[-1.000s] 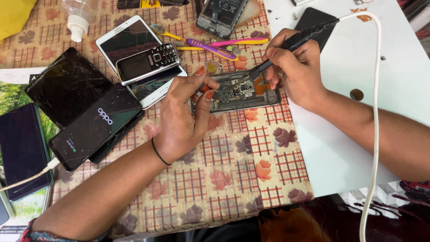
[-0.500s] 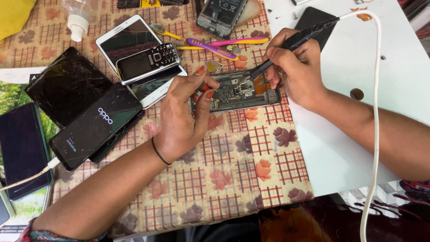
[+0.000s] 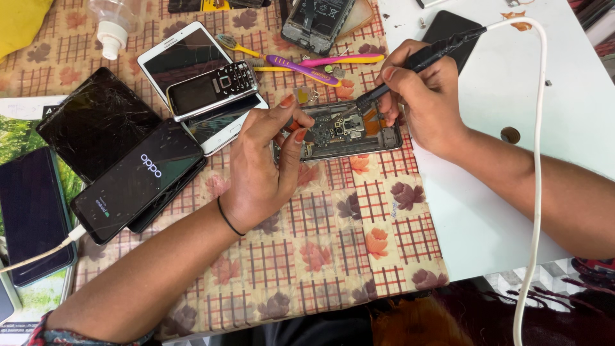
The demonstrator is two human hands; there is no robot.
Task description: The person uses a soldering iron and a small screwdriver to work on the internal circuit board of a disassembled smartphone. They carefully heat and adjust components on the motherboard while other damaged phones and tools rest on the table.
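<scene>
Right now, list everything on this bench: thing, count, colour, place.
opened phone: 1, dark frame with bare circuit board, centre, on the checked cloth
soldering iron: 1, black, white cord, tip on the board
keypad phone: 1, black, lying on the white tablet
white tablet: 1, white rim, upper left
cracked tablet: 1, black, left
lit smartphone: 1, black, charging cable plugged in, left
dark smartphone: 1, far left edge
toothbrushes: 2, purple and yellow, above the opened phone
second opened phone: 1, top edge
plastic bottle: 1, clear, top left
white board: 1, right
left hand: fingers steady the opened phone
right hand: holds the soldering iron
</scene>
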